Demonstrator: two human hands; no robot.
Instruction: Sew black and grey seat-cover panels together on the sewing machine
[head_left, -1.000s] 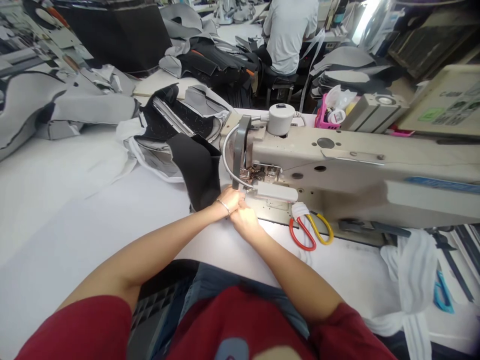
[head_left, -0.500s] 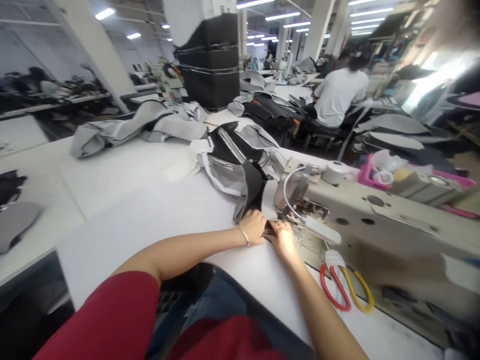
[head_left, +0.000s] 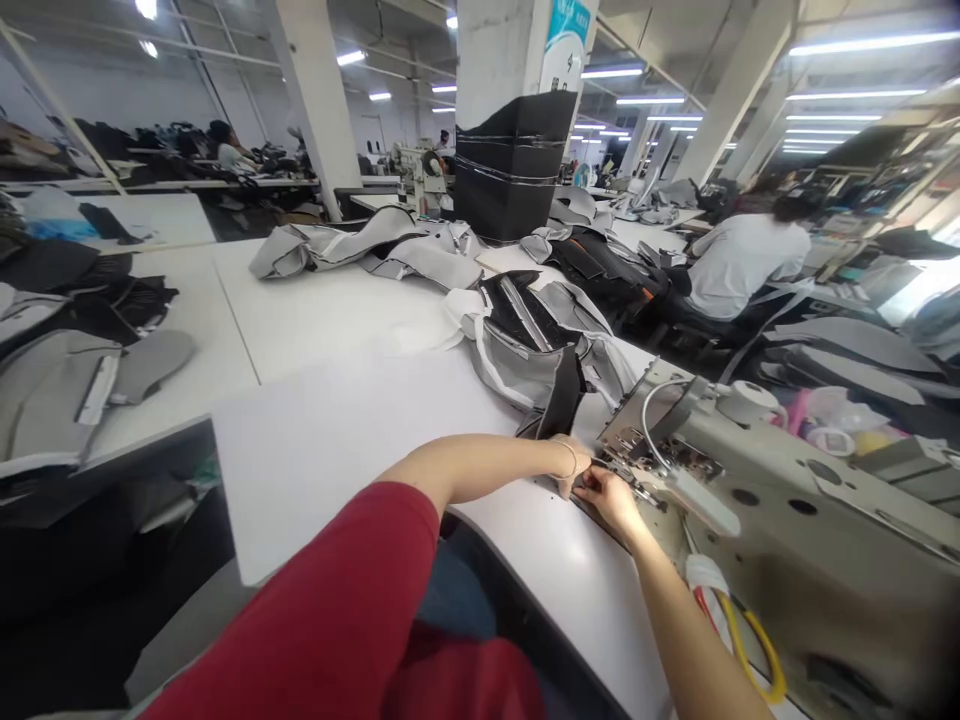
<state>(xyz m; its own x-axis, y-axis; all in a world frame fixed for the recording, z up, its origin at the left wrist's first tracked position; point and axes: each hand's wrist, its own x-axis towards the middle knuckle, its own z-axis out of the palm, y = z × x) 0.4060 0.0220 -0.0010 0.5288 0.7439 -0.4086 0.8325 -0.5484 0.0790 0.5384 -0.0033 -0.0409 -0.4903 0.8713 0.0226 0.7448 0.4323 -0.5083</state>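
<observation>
One curved panel of black fabric (head_left: 562,392), upright on the smooth white tabletop (head_left: 337,430), left of the beige metal sewing machine (head_left: 862,560); my left hand (head_left: 572,466), bent down at the panel's lower end; my right hand (head_left: 611,498), fingers curled, just beside it; whether either grips, I cannot tell; scissors with yellow and red loop handles (head_left: 733,628), beside the machine.
</observation>
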